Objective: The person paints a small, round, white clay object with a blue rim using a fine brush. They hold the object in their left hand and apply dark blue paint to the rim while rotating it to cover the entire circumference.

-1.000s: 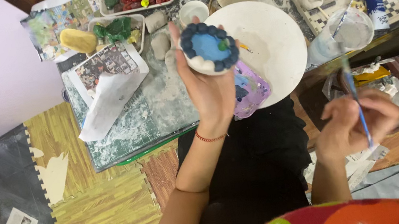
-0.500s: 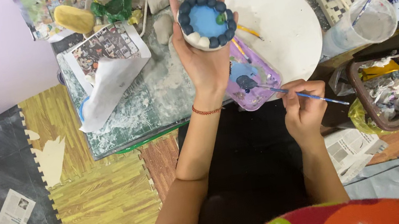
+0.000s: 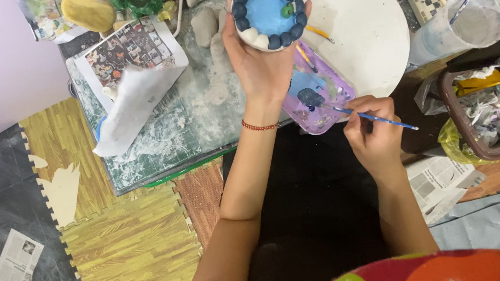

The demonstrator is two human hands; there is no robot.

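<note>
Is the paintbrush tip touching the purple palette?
Touching. The head view shows the paintbrush, held in the right hand, with its bristles in the dark blue paint on the purple palette.

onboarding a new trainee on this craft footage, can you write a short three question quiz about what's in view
1. True or false: the left hand holds the round clay dish up off the work board.
2. Where does the tip of the paintbrush in the right hand rest?
A. in the water cup
B. on the dark blue paint in the purple palette
C. on the white round plate
3. What colour is the inside of the clay dish?

Key
1. True
2. B
3. Light blue, with dark blue balls round most of the rim.
</note>
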